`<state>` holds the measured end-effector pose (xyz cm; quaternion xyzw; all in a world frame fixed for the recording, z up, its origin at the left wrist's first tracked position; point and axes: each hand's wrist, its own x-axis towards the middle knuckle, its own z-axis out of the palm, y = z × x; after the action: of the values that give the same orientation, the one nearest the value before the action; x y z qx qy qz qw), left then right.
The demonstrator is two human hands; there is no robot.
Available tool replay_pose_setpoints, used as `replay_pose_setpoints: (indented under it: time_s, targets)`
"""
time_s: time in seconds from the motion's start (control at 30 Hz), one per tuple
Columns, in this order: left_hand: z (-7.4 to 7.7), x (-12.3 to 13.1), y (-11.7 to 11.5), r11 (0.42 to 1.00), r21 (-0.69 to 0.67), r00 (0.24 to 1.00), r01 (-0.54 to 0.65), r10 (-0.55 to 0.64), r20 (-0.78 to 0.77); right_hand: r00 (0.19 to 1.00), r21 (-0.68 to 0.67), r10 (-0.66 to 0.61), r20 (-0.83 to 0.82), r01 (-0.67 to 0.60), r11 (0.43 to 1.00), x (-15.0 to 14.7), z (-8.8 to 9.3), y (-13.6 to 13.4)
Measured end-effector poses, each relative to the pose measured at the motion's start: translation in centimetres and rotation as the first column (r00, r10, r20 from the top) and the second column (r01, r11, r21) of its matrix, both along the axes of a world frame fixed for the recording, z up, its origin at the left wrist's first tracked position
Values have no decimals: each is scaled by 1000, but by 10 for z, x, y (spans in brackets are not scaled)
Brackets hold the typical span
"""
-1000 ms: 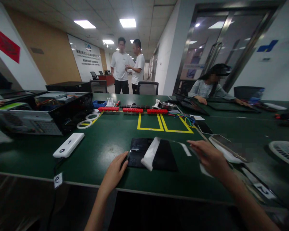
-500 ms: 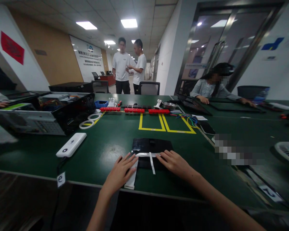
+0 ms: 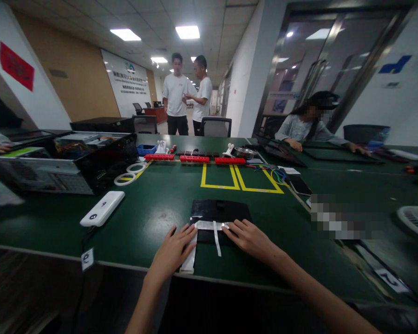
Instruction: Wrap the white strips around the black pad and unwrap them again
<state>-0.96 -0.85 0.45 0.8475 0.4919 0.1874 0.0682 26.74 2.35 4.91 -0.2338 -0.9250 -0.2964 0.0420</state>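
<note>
A flat black panel (image 3: 220,211) lies on the green table (image 3: 153,213) right in front of me, with white strips (image 3: 209,226) across its near edge. My left hand (image 3: 173,249) rests flat at the panel's near left corner, fingers spread, touching a white strip (image 3: 189,260) that hangs toward the table edge. My right hand (image 3: 248,236) lies flat on the near right part of the panel, fingers stretched toward the strips. Neither hand holds anything.
A white power bank (image 3: 102,208) lies to the left, an open computer case (image 3: 61,162) behind it. Red strips (image 3: 195,159) and yellow tape squares (image 3: 239,178) mark the table's middle. A fan (image 3: 416,220) sits far right. A seated person (image 3: 308,127) works opposite; two people stand behind.
My right hand came in from the right, where it held a clear film, and now lies flat on the panel. The raised white strip now lies down on the panel's near edge.
</note>
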Motion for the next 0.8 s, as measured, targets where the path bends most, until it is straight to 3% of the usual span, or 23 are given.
replay_pose_setpoints:
  time_s: [0.2, 0.43, 0.63, 0.8]
  targets:
    - [1, 1, 0, 1000, -5, 1000, -4, 4, -10, 998, -139, -63, -16, 60, 989, 3, -2, -2]
    - [3, 2, -1, 1000, -9, 1000, -5, 5, 27, 949, -397, -178, -259, 63, 916, -12, 2, -13]
    - [2, 2, -1, 1000, -6, 1000, -10, 10, 29, 945, -613, -290, -154, 139, 777, -39, -7, -25]
    - [5, 4, -2, 999, 7, 999, -32, 32, 26, 932, -726, -342, -118, 155, 670, -39, -8, -27]
